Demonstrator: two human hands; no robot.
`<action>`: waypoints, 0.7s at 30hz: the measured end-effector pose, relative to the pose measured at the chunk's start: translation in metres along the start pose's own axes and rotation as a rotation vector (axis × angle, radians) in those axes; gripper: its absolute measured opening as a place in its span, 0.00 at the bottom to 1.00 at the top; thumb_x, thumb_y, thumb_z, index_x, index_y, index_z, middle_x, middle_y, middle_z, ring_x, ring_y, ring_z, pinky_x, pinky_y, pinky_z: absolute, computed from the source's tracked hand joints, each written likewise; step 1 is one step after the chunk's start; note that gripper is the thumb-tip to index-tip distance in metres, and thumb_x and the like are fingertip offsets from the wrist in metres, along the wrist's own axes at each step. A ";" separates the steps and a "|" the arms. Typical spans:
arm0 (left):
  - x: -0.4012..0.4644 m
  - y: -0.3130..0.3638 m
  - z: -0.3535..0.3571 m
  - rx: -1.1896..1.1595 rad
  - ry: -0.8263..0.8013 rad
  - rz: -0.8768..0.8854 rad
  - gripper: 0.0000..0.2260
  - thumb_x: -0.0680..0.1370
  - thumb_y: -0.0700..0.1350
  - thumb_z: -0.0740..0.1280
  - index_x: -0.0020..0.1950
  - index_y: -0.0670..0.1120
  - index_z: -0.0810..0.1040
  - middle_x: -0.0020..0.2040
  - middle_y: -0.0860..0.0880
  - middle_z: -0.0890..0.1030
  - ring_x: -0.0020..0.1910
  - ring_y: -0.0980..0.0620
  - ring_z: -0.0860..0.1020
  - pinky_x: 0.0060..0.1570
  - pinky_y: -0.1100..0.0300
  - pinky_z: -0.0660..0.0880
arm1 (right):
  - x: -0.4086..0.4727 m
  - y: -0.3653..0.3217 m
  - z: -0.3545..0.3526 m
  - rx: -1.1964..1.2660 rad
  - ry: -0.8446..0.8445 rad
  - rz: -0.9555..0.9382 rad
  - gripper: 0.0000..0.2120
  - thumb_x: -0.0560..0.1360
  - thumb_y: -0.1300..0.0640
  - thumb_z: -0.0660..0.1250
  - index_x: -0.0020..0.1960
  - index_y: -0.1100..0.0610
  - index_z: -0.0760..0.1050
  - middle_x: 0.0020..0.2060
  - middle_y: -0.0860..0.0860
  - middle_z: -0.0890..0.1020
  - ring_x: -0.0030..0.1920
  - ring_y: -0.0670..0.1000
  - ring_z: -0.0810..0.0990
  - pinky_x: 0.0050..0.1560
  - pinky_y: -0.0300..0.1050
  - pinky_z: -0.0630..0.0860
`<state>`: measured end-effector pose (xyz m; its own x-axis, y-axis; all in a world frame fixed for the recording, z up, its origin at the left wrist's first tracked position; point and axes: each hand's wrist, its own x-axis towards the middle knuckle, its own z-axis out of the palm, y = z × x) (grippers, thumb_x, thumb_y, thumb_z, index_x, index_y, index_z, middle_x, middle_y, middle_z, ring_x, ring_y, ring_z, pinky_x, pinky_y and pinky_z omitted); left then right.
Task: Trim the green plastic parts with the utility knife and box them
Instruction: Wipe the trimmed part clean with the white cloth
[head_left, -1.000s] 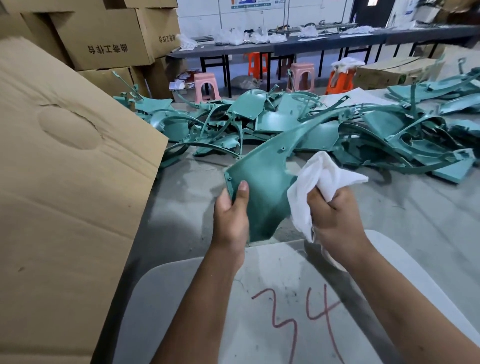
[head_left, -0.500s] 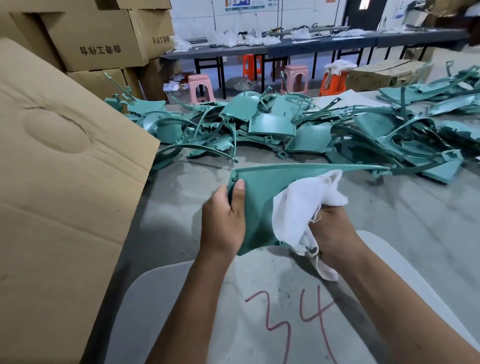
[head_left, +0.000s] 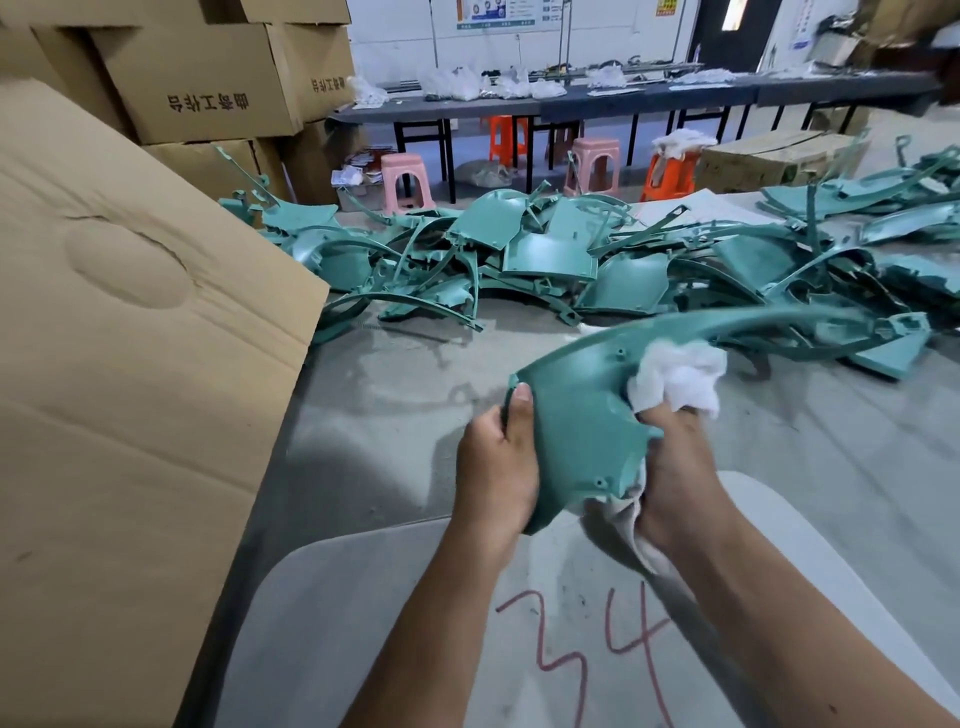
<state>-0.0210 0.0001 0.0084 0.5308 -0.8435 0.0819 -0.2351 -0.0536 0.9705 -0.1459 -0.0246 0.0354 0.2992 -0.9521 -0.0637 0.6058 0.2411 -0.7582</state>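
My left hand (head_left: 496, 467) grips the near-left edge of a green plastic part (head_left: 582, 410), a curved panel with a long thin arm that reaches to the right. My right hand (head_left: 675, 467) holds a bunched white cloth (head_left: 675, 382) against the panel's right side, and the cloth's tail hangs below the hand. The panel hangs tilted above the grey table (head_left: 395, 395). A heap of several more green parts (head_left: 545, 260) lies across the table behind it. No utility knife is in view.
A big open cardboard flap (head_left: 130, 389) rises at the left. Stacked cartons (head_left: 208, 78) stand behind it. A white board marked "34" (head_left: 363, 623) lies under my forearms. Pink and orange stools (head_left: 405, 179) and a long dark bench (head_left: 571, 98) stand farther back.
The panel has turned in my hands, from standing up to lying flatter with its arm out to the right. My right hand has slid the cloth along its surface.
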 end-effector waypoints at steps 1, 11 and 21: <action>-0.002 -0.001 0.004 -0.032 0.023 -0.020 0.25 0.83 0.62 0.57 0.43 0.45 0.81 0.36 0.50 0.84 0.34 0.55 0.80 0.31 0.61 0.72 | 0.001 0.006 0.002 0.003 -0.002 0.032 0.12 0.76 0.51 0.70 0.48 0.61 0.79 0.36 0.55 0.86 0.39 0.59 0.84 0.34 0.42 0.81; 0.012 -0.007 -0.006 0.113 -0.002 0.003 0.25 0.84 0.60 0.56 0.45 0.42 0.80 0.39 0.44 0.84 0.40 0.43 0.82 0.38 0.51 0.75 | -0.001 -0.003 0.004 -0.068 0.114 -0.228 0.17 0.70 0.53 0.74 0.56 0.58 0.82 0.51 0.57 0.88 0.49 0.57 0.87 0.44 0.51 0.84; 0.012 -0.009 -0.012 -0.148 -0.090 -0.170 0.27 0.84 0.60 0.59 0.49 0.36 0.80 0.40 0.41 0.81 0.40 0.45 0.78 0.43 0.50 0.72 | 0.029 -0.038 -0.022 -0.196 0.411 -0.972 0.11 0.67 0.80 0.64 0.36 0.66 0.77 0.22 0.61 0.76 0.18 0.55 0.77 0.19 0.41 0.69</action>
<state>-0.0030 -0.0028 0.0036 0.4759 -0.8739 -0.0993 -0.0236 -0.1256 0.9918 -0.1761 -0.0658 0.0477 -0.5402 -0.7188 0.4376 0.3108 -0.6536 -0.6901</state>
